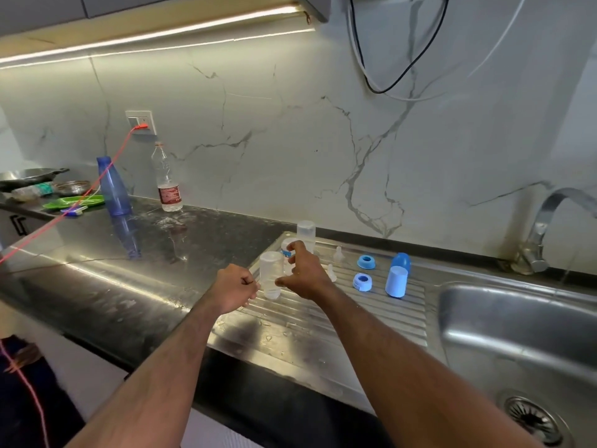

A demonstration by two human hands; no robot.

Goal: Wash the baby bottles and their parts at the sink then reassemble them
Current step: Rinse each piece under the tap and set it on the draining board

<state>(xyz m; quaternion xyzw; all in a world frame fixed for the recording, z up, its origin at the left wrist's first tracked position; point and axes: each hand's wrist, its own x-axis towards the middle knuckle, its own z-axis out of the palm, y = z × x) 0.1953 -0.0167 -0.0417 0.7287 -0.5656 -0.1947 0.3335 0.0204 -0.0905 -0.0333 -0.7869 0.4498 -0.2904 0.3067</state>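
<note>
Three clear baby bottles stand upside down on the steel drainboard (323, 321): a near one (270, 274), a middle one with a blue mark (285, 250), and a far one (306, 233). My left hand (235, 287) is a closed fist just left of the near bottle, and nothing shows in it. My right hand (302, 273) has its fingers spread, with the fingertips at the middle bottle and the thumb by the near bottle's base. Two clear nipples (338, 253) (331, 273), two blue rings (366, 261) (362, 282), a blue cap (401, 260) and a pale blue cap (396, 281) lie to the right.
The sink basin (517, 334) with its drain (531, 420) is at the right, under the tap (542, 234). On the dark counter at the left stand a blue water bottle (113, 189) and a clear plastic bottle (166, 179). A red cable (64, 215) crosses the counter from the wall socket.
</note>
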